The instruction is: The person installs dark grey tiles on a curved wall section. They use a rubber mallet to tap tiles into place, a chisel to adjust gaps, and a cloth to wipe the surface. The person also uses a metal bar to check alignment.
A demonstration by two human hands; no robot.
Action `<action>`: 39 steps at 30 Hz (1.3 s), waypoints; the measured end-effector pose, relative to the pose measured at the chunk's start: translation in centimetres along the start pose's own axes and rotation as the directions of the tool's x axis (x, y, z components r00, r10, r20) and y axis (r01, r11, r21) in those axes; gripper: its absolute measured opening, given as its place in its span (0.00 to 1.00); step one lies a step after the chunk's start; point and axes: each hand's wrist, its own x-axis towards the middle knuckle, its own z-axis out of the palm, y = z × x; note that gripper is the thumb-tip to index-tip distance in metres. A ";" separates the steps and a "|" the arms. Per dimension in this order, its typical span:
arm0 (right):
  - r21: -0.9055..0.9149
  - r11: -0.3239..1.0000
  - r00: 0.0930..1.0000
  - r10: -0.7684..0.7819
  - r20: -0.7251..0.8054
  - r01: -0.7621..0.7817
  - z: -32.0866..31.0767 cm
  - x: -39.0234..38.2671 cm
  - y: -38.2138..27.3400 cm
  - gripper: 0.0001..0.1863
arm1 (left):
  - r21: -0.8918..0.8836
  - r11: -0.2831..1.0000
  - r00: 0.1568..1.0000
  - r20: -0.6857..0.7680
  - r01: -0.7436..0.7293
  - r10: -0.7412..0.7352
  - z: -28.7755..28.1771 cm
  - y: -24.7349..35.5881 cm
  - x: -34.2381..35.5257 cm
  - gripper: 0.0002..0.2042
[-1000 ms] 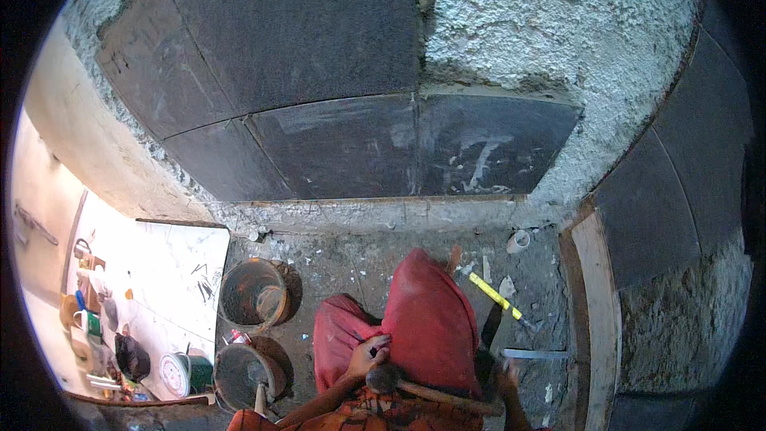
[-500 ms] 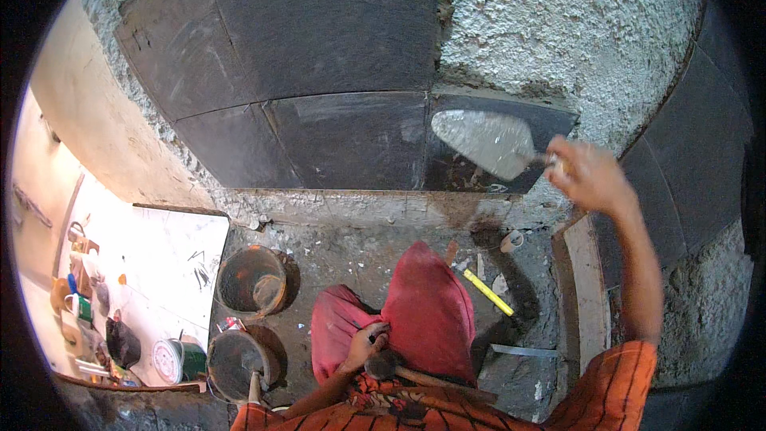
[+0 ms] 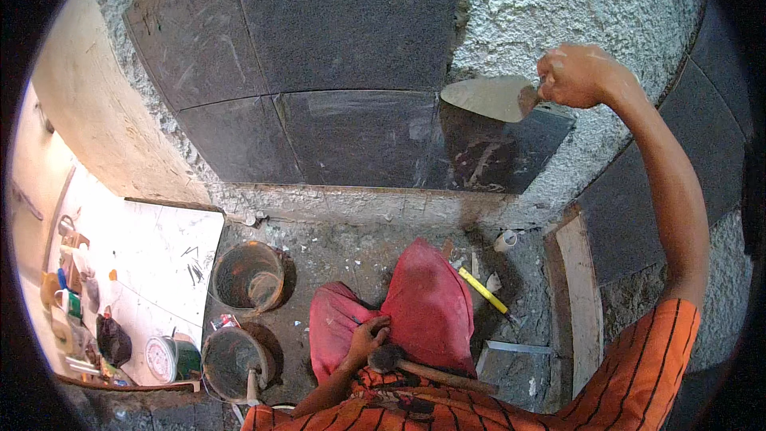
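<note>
My right hand is wrapped round the handle of a pointed masonry trowel. Its grey blade points left, over the top edge of a small dark tile at the right end of the lower row. Wet smears mark that tile's face. My left hand rests with curled fingers on my red-trousered lap; what is inside them, if anything, is hidden. Beside it a mallet lies across my lap, its dark head close to that hand and its wooden handle stretching right.
Rough mortar borders larger dark tiles. Two buckets stand left of me, the nearer with a handle sticking out. A yellow tool, a white cup and a metal strip lie right. Containers crowd a white surface.
My right hand has raised the trowel from the small tile's face to its top edge, and the blade has turned nearly level. More of the tile's smeared face shows. My left hand stays on my lap.
</note>
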 end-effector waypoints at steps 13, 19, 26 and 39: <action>0.279 0.945 0.969 0.108 0.224 -0.170 -6.3 1.7 3.7 0.14 | -0.026 0.999 1.000 0.015 0.022 -0.022 0.2 -0.9 0.6 0.20; 0.352 0.913 0.978 0.179 0.111 -0.207 -9.3 0.3 4.5 0.11 | -0.092 0.994 0.998 -0.007 0.059 -0.060 0.0 0.1 0.0 0.20; 0.410 0.894 0.983 0.171 0.067 -0.183 -9.6 -1.0 6.5 0.14 | -0.057 0.998 1.000 -0.023 0.017 -0.018 -0.1 0.7 0.1 0.20; 0.780 0.620 0.952 0.283 -0.120 -0.086 -3.2 -5.8 8.9 0.16 | -0.097 0.995 1.000 -0.017 0.011 -0.013 0.4 -0.7 -0.1 0.19</action>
